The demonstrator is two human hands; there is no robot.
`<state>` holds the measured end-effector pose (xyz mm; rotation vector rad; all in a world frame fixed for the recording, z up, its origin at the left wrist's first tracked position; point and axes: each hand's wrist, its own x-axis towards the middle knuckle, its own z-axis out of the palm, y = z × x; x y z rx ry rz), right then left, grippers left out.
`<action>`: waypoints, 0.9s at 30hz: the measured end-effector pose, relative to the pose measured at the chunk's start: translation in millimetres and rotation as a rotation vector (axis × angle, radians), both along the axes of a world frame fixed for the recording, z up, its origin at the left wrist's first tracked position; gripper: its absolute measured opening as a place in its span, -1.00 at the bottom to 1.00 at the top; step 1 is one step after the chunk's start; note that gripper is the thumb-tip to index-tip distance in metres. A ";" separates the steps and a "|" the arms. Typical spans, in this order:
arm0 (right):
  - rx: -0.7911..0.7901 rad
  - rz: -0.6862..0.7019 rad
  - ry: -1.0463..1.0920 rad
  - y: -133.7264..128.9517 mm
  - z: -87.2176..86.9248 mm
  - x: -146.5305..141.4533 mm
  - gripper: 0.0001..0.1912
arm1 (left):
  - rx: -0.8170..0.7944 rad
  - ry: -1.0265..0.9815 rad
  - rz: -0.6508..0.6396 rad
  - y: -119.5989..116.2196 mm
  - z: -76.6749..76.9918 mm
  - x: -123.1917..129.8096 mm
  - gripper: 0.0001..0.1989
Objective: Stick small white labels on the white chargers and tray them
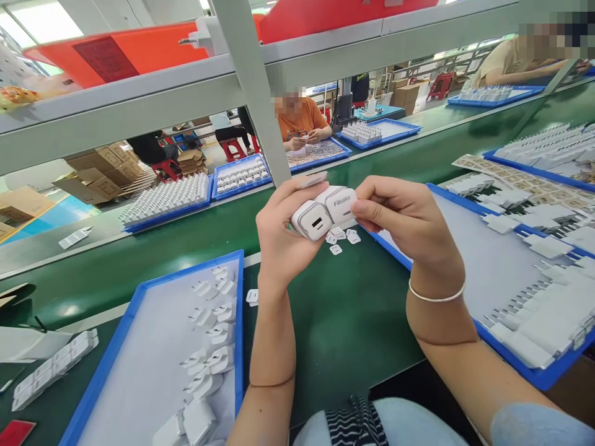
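My left hand [281, 232] is closed around a white wall charger [316, 222], whose face with two port slots is turned towards me. Right beside it is a second white piece printed "Fibaks" [341, 204]; I cannot tell whether it is a whole charger or a cover. The bent thumb and fingers of my right hand [395, 210] pinch its right edge. A small pale flat piece [312, 180] shows at the top of my left fingers. Beneath my hands, several small white plates [336, 249] lie on the green bench [325, 322].
A blue-rimmed tray [134, 303] on the left holds loose chargers. Another blue tray [511, 359] on the right carries rows of them. Across the green conveyor [223, 223] are more filled trays and a person in orange [304, 118]. A shelf post [253, 93] rises ahead.
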<state>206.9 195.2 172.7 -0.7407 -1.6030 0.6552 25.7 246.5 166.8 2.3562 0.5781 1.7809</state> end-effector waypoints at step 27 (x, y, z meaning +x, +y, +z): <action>-0.107 -0.074 -0.002 -7.9 8.2 0.8 -0.59 | 0.079 0.020 -0.141 4.0 0.9 -0.4 -0.66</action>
